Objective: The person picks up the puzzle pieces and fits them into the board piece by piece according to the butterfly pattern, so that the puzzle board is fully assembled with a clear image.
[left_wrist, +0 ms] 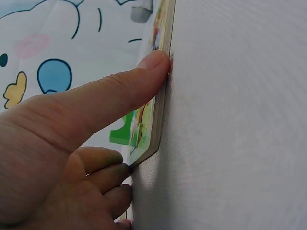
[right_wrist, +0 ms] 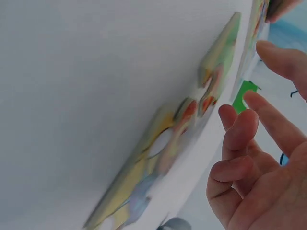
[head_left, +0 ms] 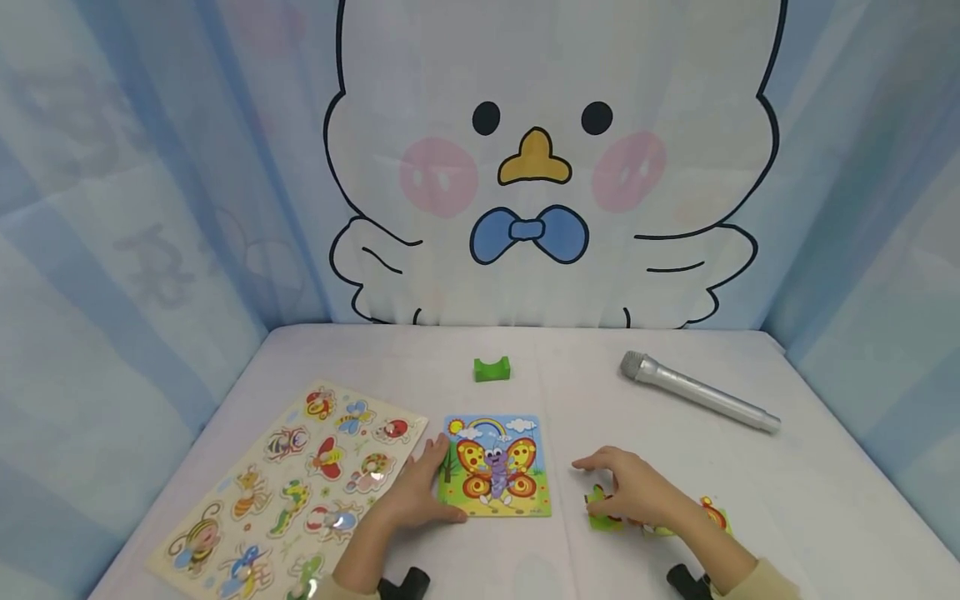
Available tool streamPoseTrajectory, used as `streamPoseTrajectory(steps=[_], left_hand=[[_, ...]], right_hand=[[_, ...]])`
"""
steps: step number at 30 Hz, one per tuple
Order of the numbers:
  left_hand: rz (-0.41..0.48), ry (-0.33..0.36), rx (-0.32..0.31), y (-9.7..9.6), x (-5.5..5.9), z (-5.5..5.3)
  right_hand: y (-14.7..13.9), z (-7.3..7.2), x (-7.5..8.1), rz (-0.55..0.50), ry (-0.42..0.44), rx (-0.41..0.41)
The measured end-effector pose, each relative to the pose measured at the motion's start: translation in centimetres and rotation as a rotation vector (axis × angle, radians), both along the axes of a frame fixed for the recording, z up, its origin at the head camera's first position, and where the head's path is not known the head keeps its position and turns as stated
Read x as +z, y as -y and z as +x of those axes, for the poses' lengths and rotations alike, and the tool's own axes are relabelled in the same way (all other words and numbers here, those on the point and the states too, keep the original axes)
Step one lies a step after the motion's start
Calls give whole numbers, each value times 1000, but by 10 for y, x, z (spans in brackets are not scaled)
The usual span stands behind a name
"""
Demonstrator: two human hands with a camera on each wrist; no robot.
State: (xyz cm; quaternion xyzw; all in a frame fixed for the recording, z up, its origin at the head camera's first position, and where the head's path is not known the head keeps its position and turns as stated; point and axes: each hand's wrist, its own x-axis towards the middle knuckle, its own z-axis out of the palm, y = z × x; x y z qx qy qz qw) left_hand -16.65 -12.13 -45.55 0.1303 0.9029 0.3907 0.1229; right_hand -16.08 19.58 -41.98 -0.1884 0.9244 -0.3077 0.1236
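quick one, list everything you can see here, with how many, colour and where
butterfly puzzle: one, multicoloured, middle of the table
insect board: one, cream with colourful insects, left on the table
loose puzzle pieces: at least two, exact count unclear, green, yellow and red, by the right hand
block with a curved notch: one, green, beyond the butterfly puzzle
microphone: one, silver, far right on the table
table: one, white-covered, under everything
backdrop: blue and white with a cartoon bird, behind and beside the table
left hand: one, bare, thumb touching the butterfly puzzle's near edge
right hand: one, bare, over the loose pieces
sleeves: two, beige, bottom of the head view
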Motion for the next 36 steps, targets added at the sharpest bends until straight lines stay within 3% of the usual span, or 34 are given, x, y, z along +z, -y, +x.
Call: streamPoseTrajectory(steps=[13, 19, 29, 36], left_hand=[[9, -3, 14, 2, 0, 1], [8, -11, 7, 1, 0, 0], [9, 2, 9, 0, 0, 0], [18, 20, 14, 0, -1, 1]], right_hand=[[-25, 14, -5, 77, -86, 63], [-23, 17, -5, 87, -122, 42], [-17, 16, -5, 246, -142, -5], [-12, 12, -3, 260, -134, 9]])
